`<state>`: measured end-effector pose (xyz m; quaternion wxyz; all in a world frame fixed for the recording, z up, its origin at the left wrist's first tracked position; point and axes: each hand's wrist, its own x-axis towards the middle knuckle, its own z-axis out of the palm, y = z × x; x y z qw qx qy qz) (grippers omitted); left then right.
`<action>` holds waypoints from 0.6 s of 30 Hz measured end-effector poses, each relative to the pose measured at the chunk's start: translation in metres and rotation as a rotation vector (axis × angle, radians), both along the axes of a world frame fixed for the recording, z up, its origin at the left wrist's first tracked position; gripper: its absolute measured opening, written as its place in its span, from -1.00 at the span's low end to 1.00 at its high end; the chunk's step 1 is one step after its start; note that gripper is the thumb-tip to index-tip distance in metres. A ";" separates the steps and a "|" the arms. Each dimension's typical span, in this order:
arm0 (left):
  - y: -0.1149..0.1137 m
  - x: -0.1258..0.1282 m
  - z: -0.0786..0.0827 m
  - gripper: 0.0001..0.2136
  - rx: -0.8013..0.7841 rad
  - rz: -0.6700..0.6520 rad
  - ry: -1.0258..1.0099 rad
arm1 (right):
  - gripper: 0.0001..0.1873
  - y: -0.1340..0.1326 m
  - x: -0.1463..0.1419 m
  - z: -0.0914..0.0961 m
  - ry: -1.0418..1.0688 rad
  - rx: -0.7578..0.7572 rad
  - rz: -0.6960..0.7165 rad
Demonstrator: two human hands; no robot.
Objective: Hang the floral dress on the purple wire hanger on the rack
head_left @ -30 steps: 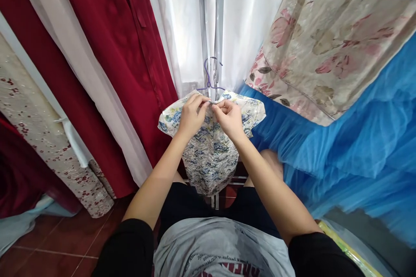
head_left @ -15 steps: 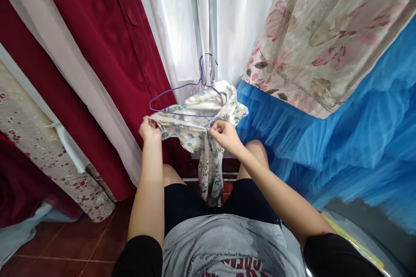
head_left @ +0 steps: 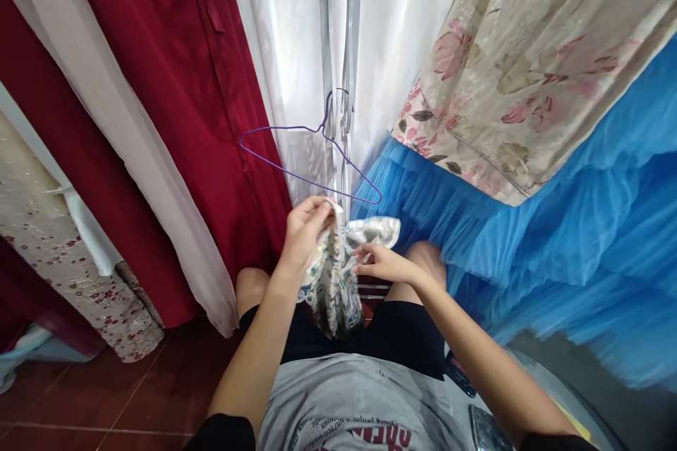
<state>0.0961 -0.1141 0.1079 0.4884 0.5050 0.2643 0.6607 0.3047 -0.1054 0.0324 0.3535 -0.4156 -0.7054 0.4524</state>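
A small floral garment (head_left: 336, 282), white with blue and yellow print, hangs bunched between my knees. My left hand (head_left: 305, 234) is closed on its upper edge, pinching the cloth just under the hanger. My right hand (head_left: 381, 262) is at the garment's right side, thumb and fingers loosely around a fold of the cloth. A pale flap of the garment sticks out above that hand. The thin purple hanger (head_left: 312, 177) hangs bare above both hands, its hook by the grey vertical strips.
Dark red cloth (head_left: 211, 106) and a white curtain (head_left: 296, 28) hang in front. On the right are a floral panel (head_left: 508, 99) and blue tulle (head_left: 502, 239). A phone-like dark object (head_left: 489, 426) lies by my right side. The floor has red tiles (head_left: 159, 380).
The garment has come off the purple hanger and is lower, more bunched. My left hand has moved right, towards the middle; my right hand has moved down and slightly right.
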 end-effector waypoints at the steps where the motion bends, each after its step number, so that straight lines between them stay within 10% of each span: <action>1: -0.010 0.012 0.008 -0.80 0.056 -0.012 0.094 | -0.64 -0.008 -0.007 0.009 0.054 0.020 0.072; 8: -0.019 0.029 0.004 -0.60 0.241 0.029 0.474 | -0.77 -0.042 -0.030 0.052 0.534 -0.181 0.139; 14: -0.010 0.005 -0.069 -0.49 -0.148 -0.692 0.712 | -0.76 -0.024 0.031 0.074 0.307 -0.183 0.096; 18: -0.014 -0.013 -0.093 -0.55 -0.115 -0.474 0.991 | -0.79 0.021 0.094 0.096 0.095 0.007 -0.135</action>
